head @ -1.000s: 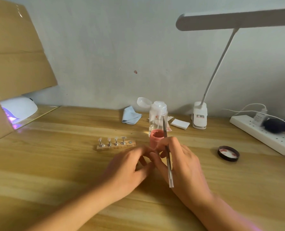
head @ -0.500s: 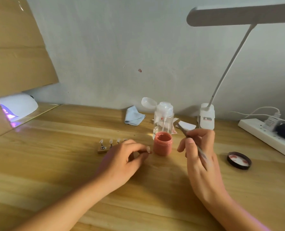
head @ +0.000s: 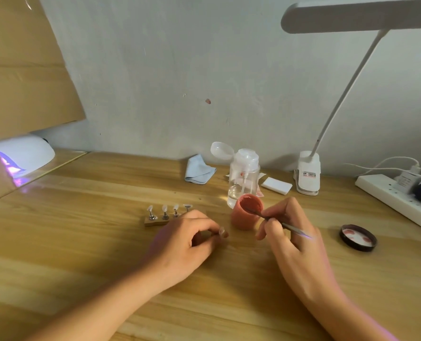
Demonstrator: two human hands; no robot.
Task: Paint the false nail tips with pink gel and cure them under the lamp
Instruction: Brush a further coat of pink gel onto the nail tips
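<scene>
An open pink gel jar (head: 246, 215) stands mid-table. My right hand (head: 295, 244) grips a thin metal brush (head: 290, 227) whose tip dips into the jar's mouth. Left of the jar, my left hand (head: 184, 244) pinches a single false nail tip (head: 221, 231) between thumb and fingers. Behind that hand a small wooden holder (head: 155, 221) carries several clear nail tips on metal stands; its right end is hidden by my fingers. The white curing lamp (head: 23, 153) glows purple at the far left under a cardboard flap.
The jar's black lid (head: 358, 238) lies upside down at the right. A clear pump bottle (head: 243, 175), blue cloth (head: 199, 171), white pads (head: 276, 185), a clip desk lamp (head: 307, 177) and a power strip (head: 399, 195) line the wall. Cardboard (head: 24, 70) leans at the left.
My hands have parted from one another. The right hand swung the brush up and dipped its tip into the gel jar; the left hand drew back holding the nail tip.
</scene>
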